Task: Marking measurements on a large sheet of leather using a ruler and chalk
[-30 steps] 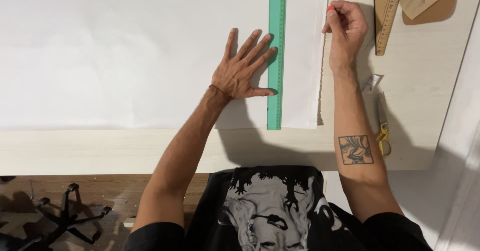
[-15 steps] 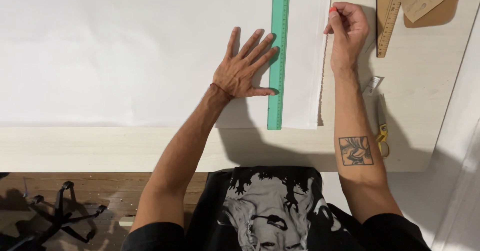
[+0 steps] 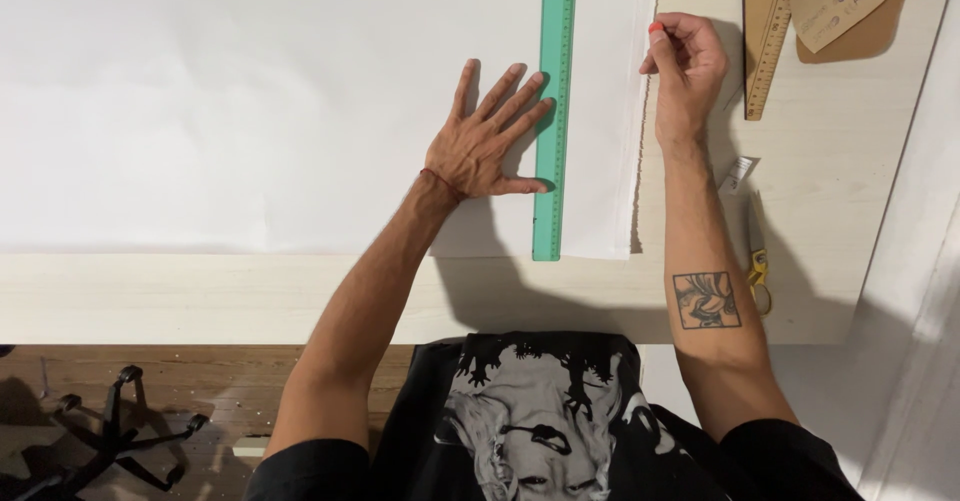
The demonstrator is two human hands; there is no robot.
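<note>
White paper sheet (image 3: pixel 250 101) covers most of the desk (image 3: pixel 200 296). Green ruler (image 3: pixel 552 111) lies on it near the right edge, long axis running away from the person. Left hand (image 3: pixel 485 141) flat, fingers spread, pinning the ruler. Right hand (image 3: pixel 685 66) pinches a red marker (image 3: pixel 655 29) at the paper's edge. Looks like marking; next stroke needs the ruler steady.

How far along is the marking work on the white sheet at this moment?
Done: white sheet lies flat, green ruler set along its right side. In hand: left hand presses beside the ruler; right hand pinches a small red marker at the sheet's edge. No drawn line is visible; yellow-handled scissors lie untouched.
</note>
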